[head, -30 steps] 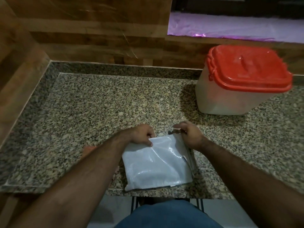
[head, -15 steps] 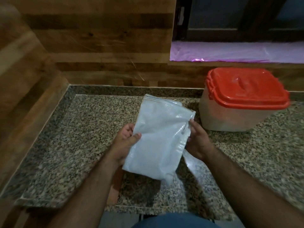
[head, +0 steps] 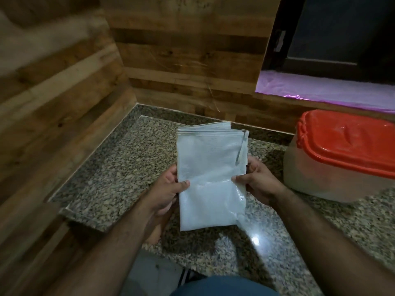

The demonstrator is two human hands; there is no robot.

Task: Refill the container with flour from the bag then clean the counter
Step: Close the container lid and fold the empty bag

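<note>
Both hands grip a white bag (head: pixel 210 171) upright above the table (head: pixel 119 174), the left hand (head: pixel 168 189) on its left edge, the right hand (head: pixel 255 180) on its right edge. A red-lidded container (head: pixel 333 159) stands just right of the bag; bare table spreads left.

A speckled granite counter (head: pixel 119 167) is seen filling the lower middle, its corner set at 10 o'clock. It is bounded by wood-plank walls (head: pixel 192 60) toward 12 and 9 o'clock. A dark window (head: pixel 342 28) is placed at 2 o'clock, with its sill (head: pixel 320 90) covered in a purple-lit sheet. A bright glare (head: pixel 255 240) is reflected on the counter toward 5 o'clock. The room is dimly lit.
</note>
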